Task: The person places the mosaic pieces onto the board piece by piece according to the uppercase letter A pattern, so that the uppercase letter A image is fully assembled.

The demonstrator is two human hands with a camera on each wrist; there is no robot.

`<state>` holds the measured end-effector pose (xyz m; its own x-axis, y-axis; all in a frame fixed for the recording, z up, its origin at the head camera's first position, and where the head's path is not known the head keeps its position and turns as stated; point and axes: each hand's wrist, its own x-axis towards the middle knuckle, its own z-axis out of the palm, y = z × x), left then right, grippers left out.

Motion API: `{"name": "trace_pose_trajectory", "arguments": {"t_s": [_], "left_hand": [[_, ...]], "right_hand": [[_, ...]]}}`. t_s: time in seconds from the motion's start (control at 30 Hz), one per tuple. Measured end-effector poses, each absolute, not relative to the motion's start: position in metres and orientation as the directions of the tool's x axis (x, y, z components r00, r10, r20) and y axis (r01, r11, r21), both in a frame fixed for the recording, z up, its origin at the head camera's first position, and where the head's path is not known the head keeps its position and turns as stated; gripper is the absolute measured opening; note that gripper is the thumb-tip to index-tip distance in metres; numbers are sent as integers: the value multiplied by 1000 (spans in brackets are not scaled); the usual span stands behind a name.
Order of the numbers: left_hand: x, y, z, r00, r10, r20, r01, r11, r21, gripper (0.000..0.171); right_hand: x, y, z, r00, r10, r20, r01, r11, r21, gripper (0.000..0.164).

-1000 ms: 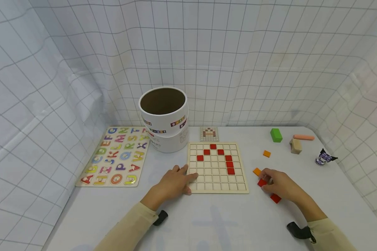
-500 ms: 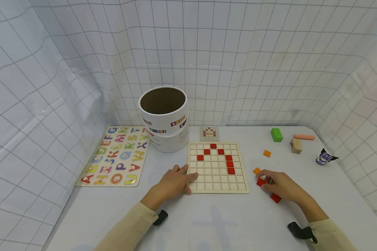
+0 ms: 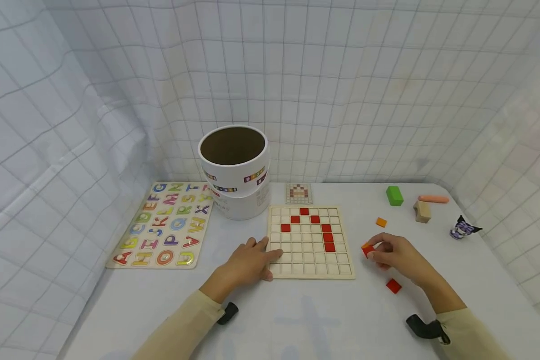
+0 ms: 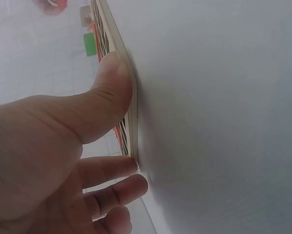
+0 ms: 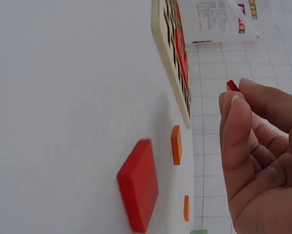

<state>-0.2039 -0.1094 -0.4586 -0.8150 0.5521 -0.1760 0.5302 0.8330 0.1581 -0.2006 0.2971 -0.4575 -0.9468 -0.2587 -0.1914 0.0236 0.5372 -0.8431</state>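
Note:
A wooden grid board [image 3: 303,271] with several red square tiles in its cells lies mid-table. My left hand [image 3: 247,262] rests at its left edge, with one finger reaching onto the grid. In the left wrist view, the thumb [image 4: 109,95] touches the board's rim. Off the board's right side, my right hand [image 3: 398,255] pinches a red tile [image 5: 232,86] between thumb and fingers, above the tabletop. Another red tile [image 3: 393,286] lies below that hand. One orange tile [image 5: 176,145] is mostly hidden behind the held tile in the head view; a second orange tile [image 3: 381,222] lies farther back.
A small pattern card [image 3: 299,193] lies behind the board. To the left are a white bucket [image 3: 243,190] and an alphabet puzzle board [image 3: 162,230]. A green block [image 3: 394,196], a wooden block [image 3: 422,212], an orange-pink stick [image 3: 434,199] and a purple wrapped item [image 3: 463,228] sit back right.
My right hand has lifted the red tile off the table and shifted slightly left and away from me. My left hand has stayed at the board's edge.

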Motion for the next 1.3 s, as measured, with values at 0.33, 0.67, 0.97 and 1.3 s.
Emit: {"name": "trace_pose_trajectory", "arguments": {"t_s": [0.33,0.67,0.97,1.3], "left_hand": [[-202,-111,-458,-812,561,-160,542,827,151,65],[-202,-111,-458,-815,555,-165,536,831,149,64],[-202,-111,-459,-809,568,-150,553,823,133,63],[-203,-112,-460,-804,577,-141,562,816,136,63]], "right_hand": [[-240,239,-454,-948,-233,-218,146,291,-946,45],[-270,152,-465,-889,-397,-230,131,261,-956,39],[-275,112,-473,-891,-401,-214,-63,575,-816,25],[-275,102,-475,-917,-360,-170,-125,666,-736,22]]}}
